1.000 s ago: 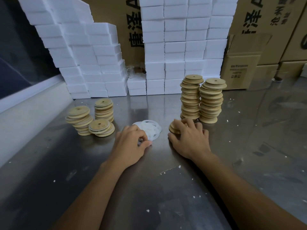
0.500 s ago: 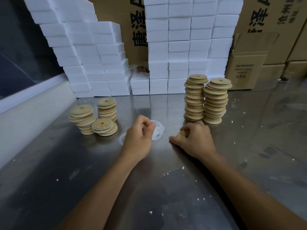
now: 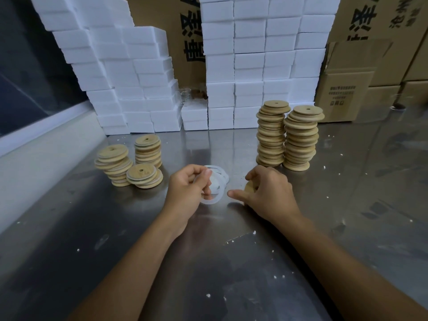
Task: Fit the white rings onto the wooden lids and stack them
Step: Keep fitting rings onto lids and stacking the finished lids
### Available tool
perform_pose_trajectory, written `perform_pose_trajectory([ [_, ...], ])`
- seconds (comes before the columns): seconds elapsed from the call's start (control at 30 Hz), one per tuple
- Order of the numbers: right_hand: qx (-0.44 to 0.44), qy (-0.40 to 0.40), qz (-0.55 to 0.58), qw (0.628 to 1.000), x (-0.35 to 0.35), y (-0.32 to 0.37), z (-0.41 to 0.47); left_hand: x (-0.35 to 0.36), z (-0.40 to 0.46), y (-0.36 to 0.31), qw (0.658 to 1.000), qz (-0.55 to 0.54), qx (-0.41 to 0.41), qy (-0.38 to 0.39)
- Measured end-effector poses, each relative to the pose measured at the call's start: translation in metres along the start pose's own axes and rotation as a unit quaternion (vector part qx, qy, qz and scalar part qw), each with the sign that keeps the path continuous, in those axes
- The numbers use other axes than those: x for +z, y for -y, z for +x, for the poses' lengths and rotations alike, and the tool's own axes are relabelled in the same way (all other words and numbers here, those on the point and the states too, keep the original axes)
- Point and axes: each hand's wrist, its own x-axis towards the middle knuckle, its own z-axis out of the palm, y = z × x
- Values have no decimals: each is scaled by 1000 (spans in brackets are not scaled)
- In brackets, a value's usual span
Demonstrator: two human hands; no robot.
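Left hand (image 3: 185,188) now lifted off the ring pile (image 3: 220,177), pinching one white ring (image 3: 214,201) above the table (image 3: 115,228), right hand (image 3: 268,191) raised since earlier, fingers curled round a wooden lid (image 3: 250,187), thumb extended left.

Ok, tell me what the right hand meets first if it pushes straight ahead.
Probably the nearer tall stack of wooden lids, just beyond the right hand; depth is unclear, though.

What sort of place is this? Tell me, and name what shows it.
Likely a packing or assembly workshop: printed cardboard cartons and white foam blocks piled behind a steel worktable, with tall stacks of wooden lids waiting.
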Motion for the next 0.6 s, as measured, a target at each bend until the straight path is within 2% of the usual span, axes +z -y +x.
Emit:
perform_pose_trajectory([
  [0.13, 23, -13, 135, 990, 0, -2, -1, -2, 1, 0, 999, -36, -15, 4],
  [0.3, 35, -38, 225, 973, 2, -2, 0, -2, -1, -1, 998, -54, -25, 23],
  [0.4, 45, -28, 305, 951, 3, 0, -2, -3, -1, -2, 996, -67, -45, 43],
  [0.6, -21, -25, 312, 950, 5, 5, -4, 2, -5, -4, 989, -111, -67, 66],
])
